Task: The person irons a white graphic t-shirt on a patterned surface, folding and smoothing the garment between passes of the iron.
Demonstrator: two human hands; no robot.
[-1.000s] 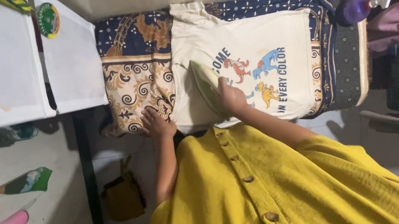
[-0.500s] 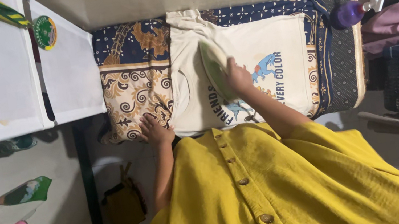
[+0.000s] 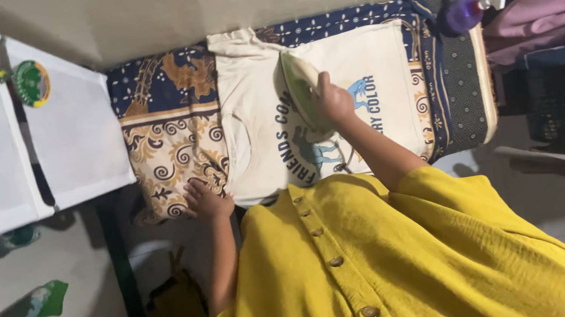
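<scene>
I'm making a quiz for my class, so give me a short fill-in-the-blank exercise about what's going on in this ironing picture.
1. The right hand holds an ____ on the cream T-shirt.
2. The left hand rests on the patterned ____ beside the shirt.
3. The spray bottle at the far corner of the board has a ____ body.
4. The person wears a ____ buttoned garment.

Missing words: iron; cloth; purple; yellow

— What lies on your bench?
— A patterned cloth covers it, and the T-shirt lies on that cloth. The iron sits on the shirt under your right hand.
— And your left hand?
— On the cloth at the near edge, left of the shirt. The spray bottle lies at the far right corner.
</scene>
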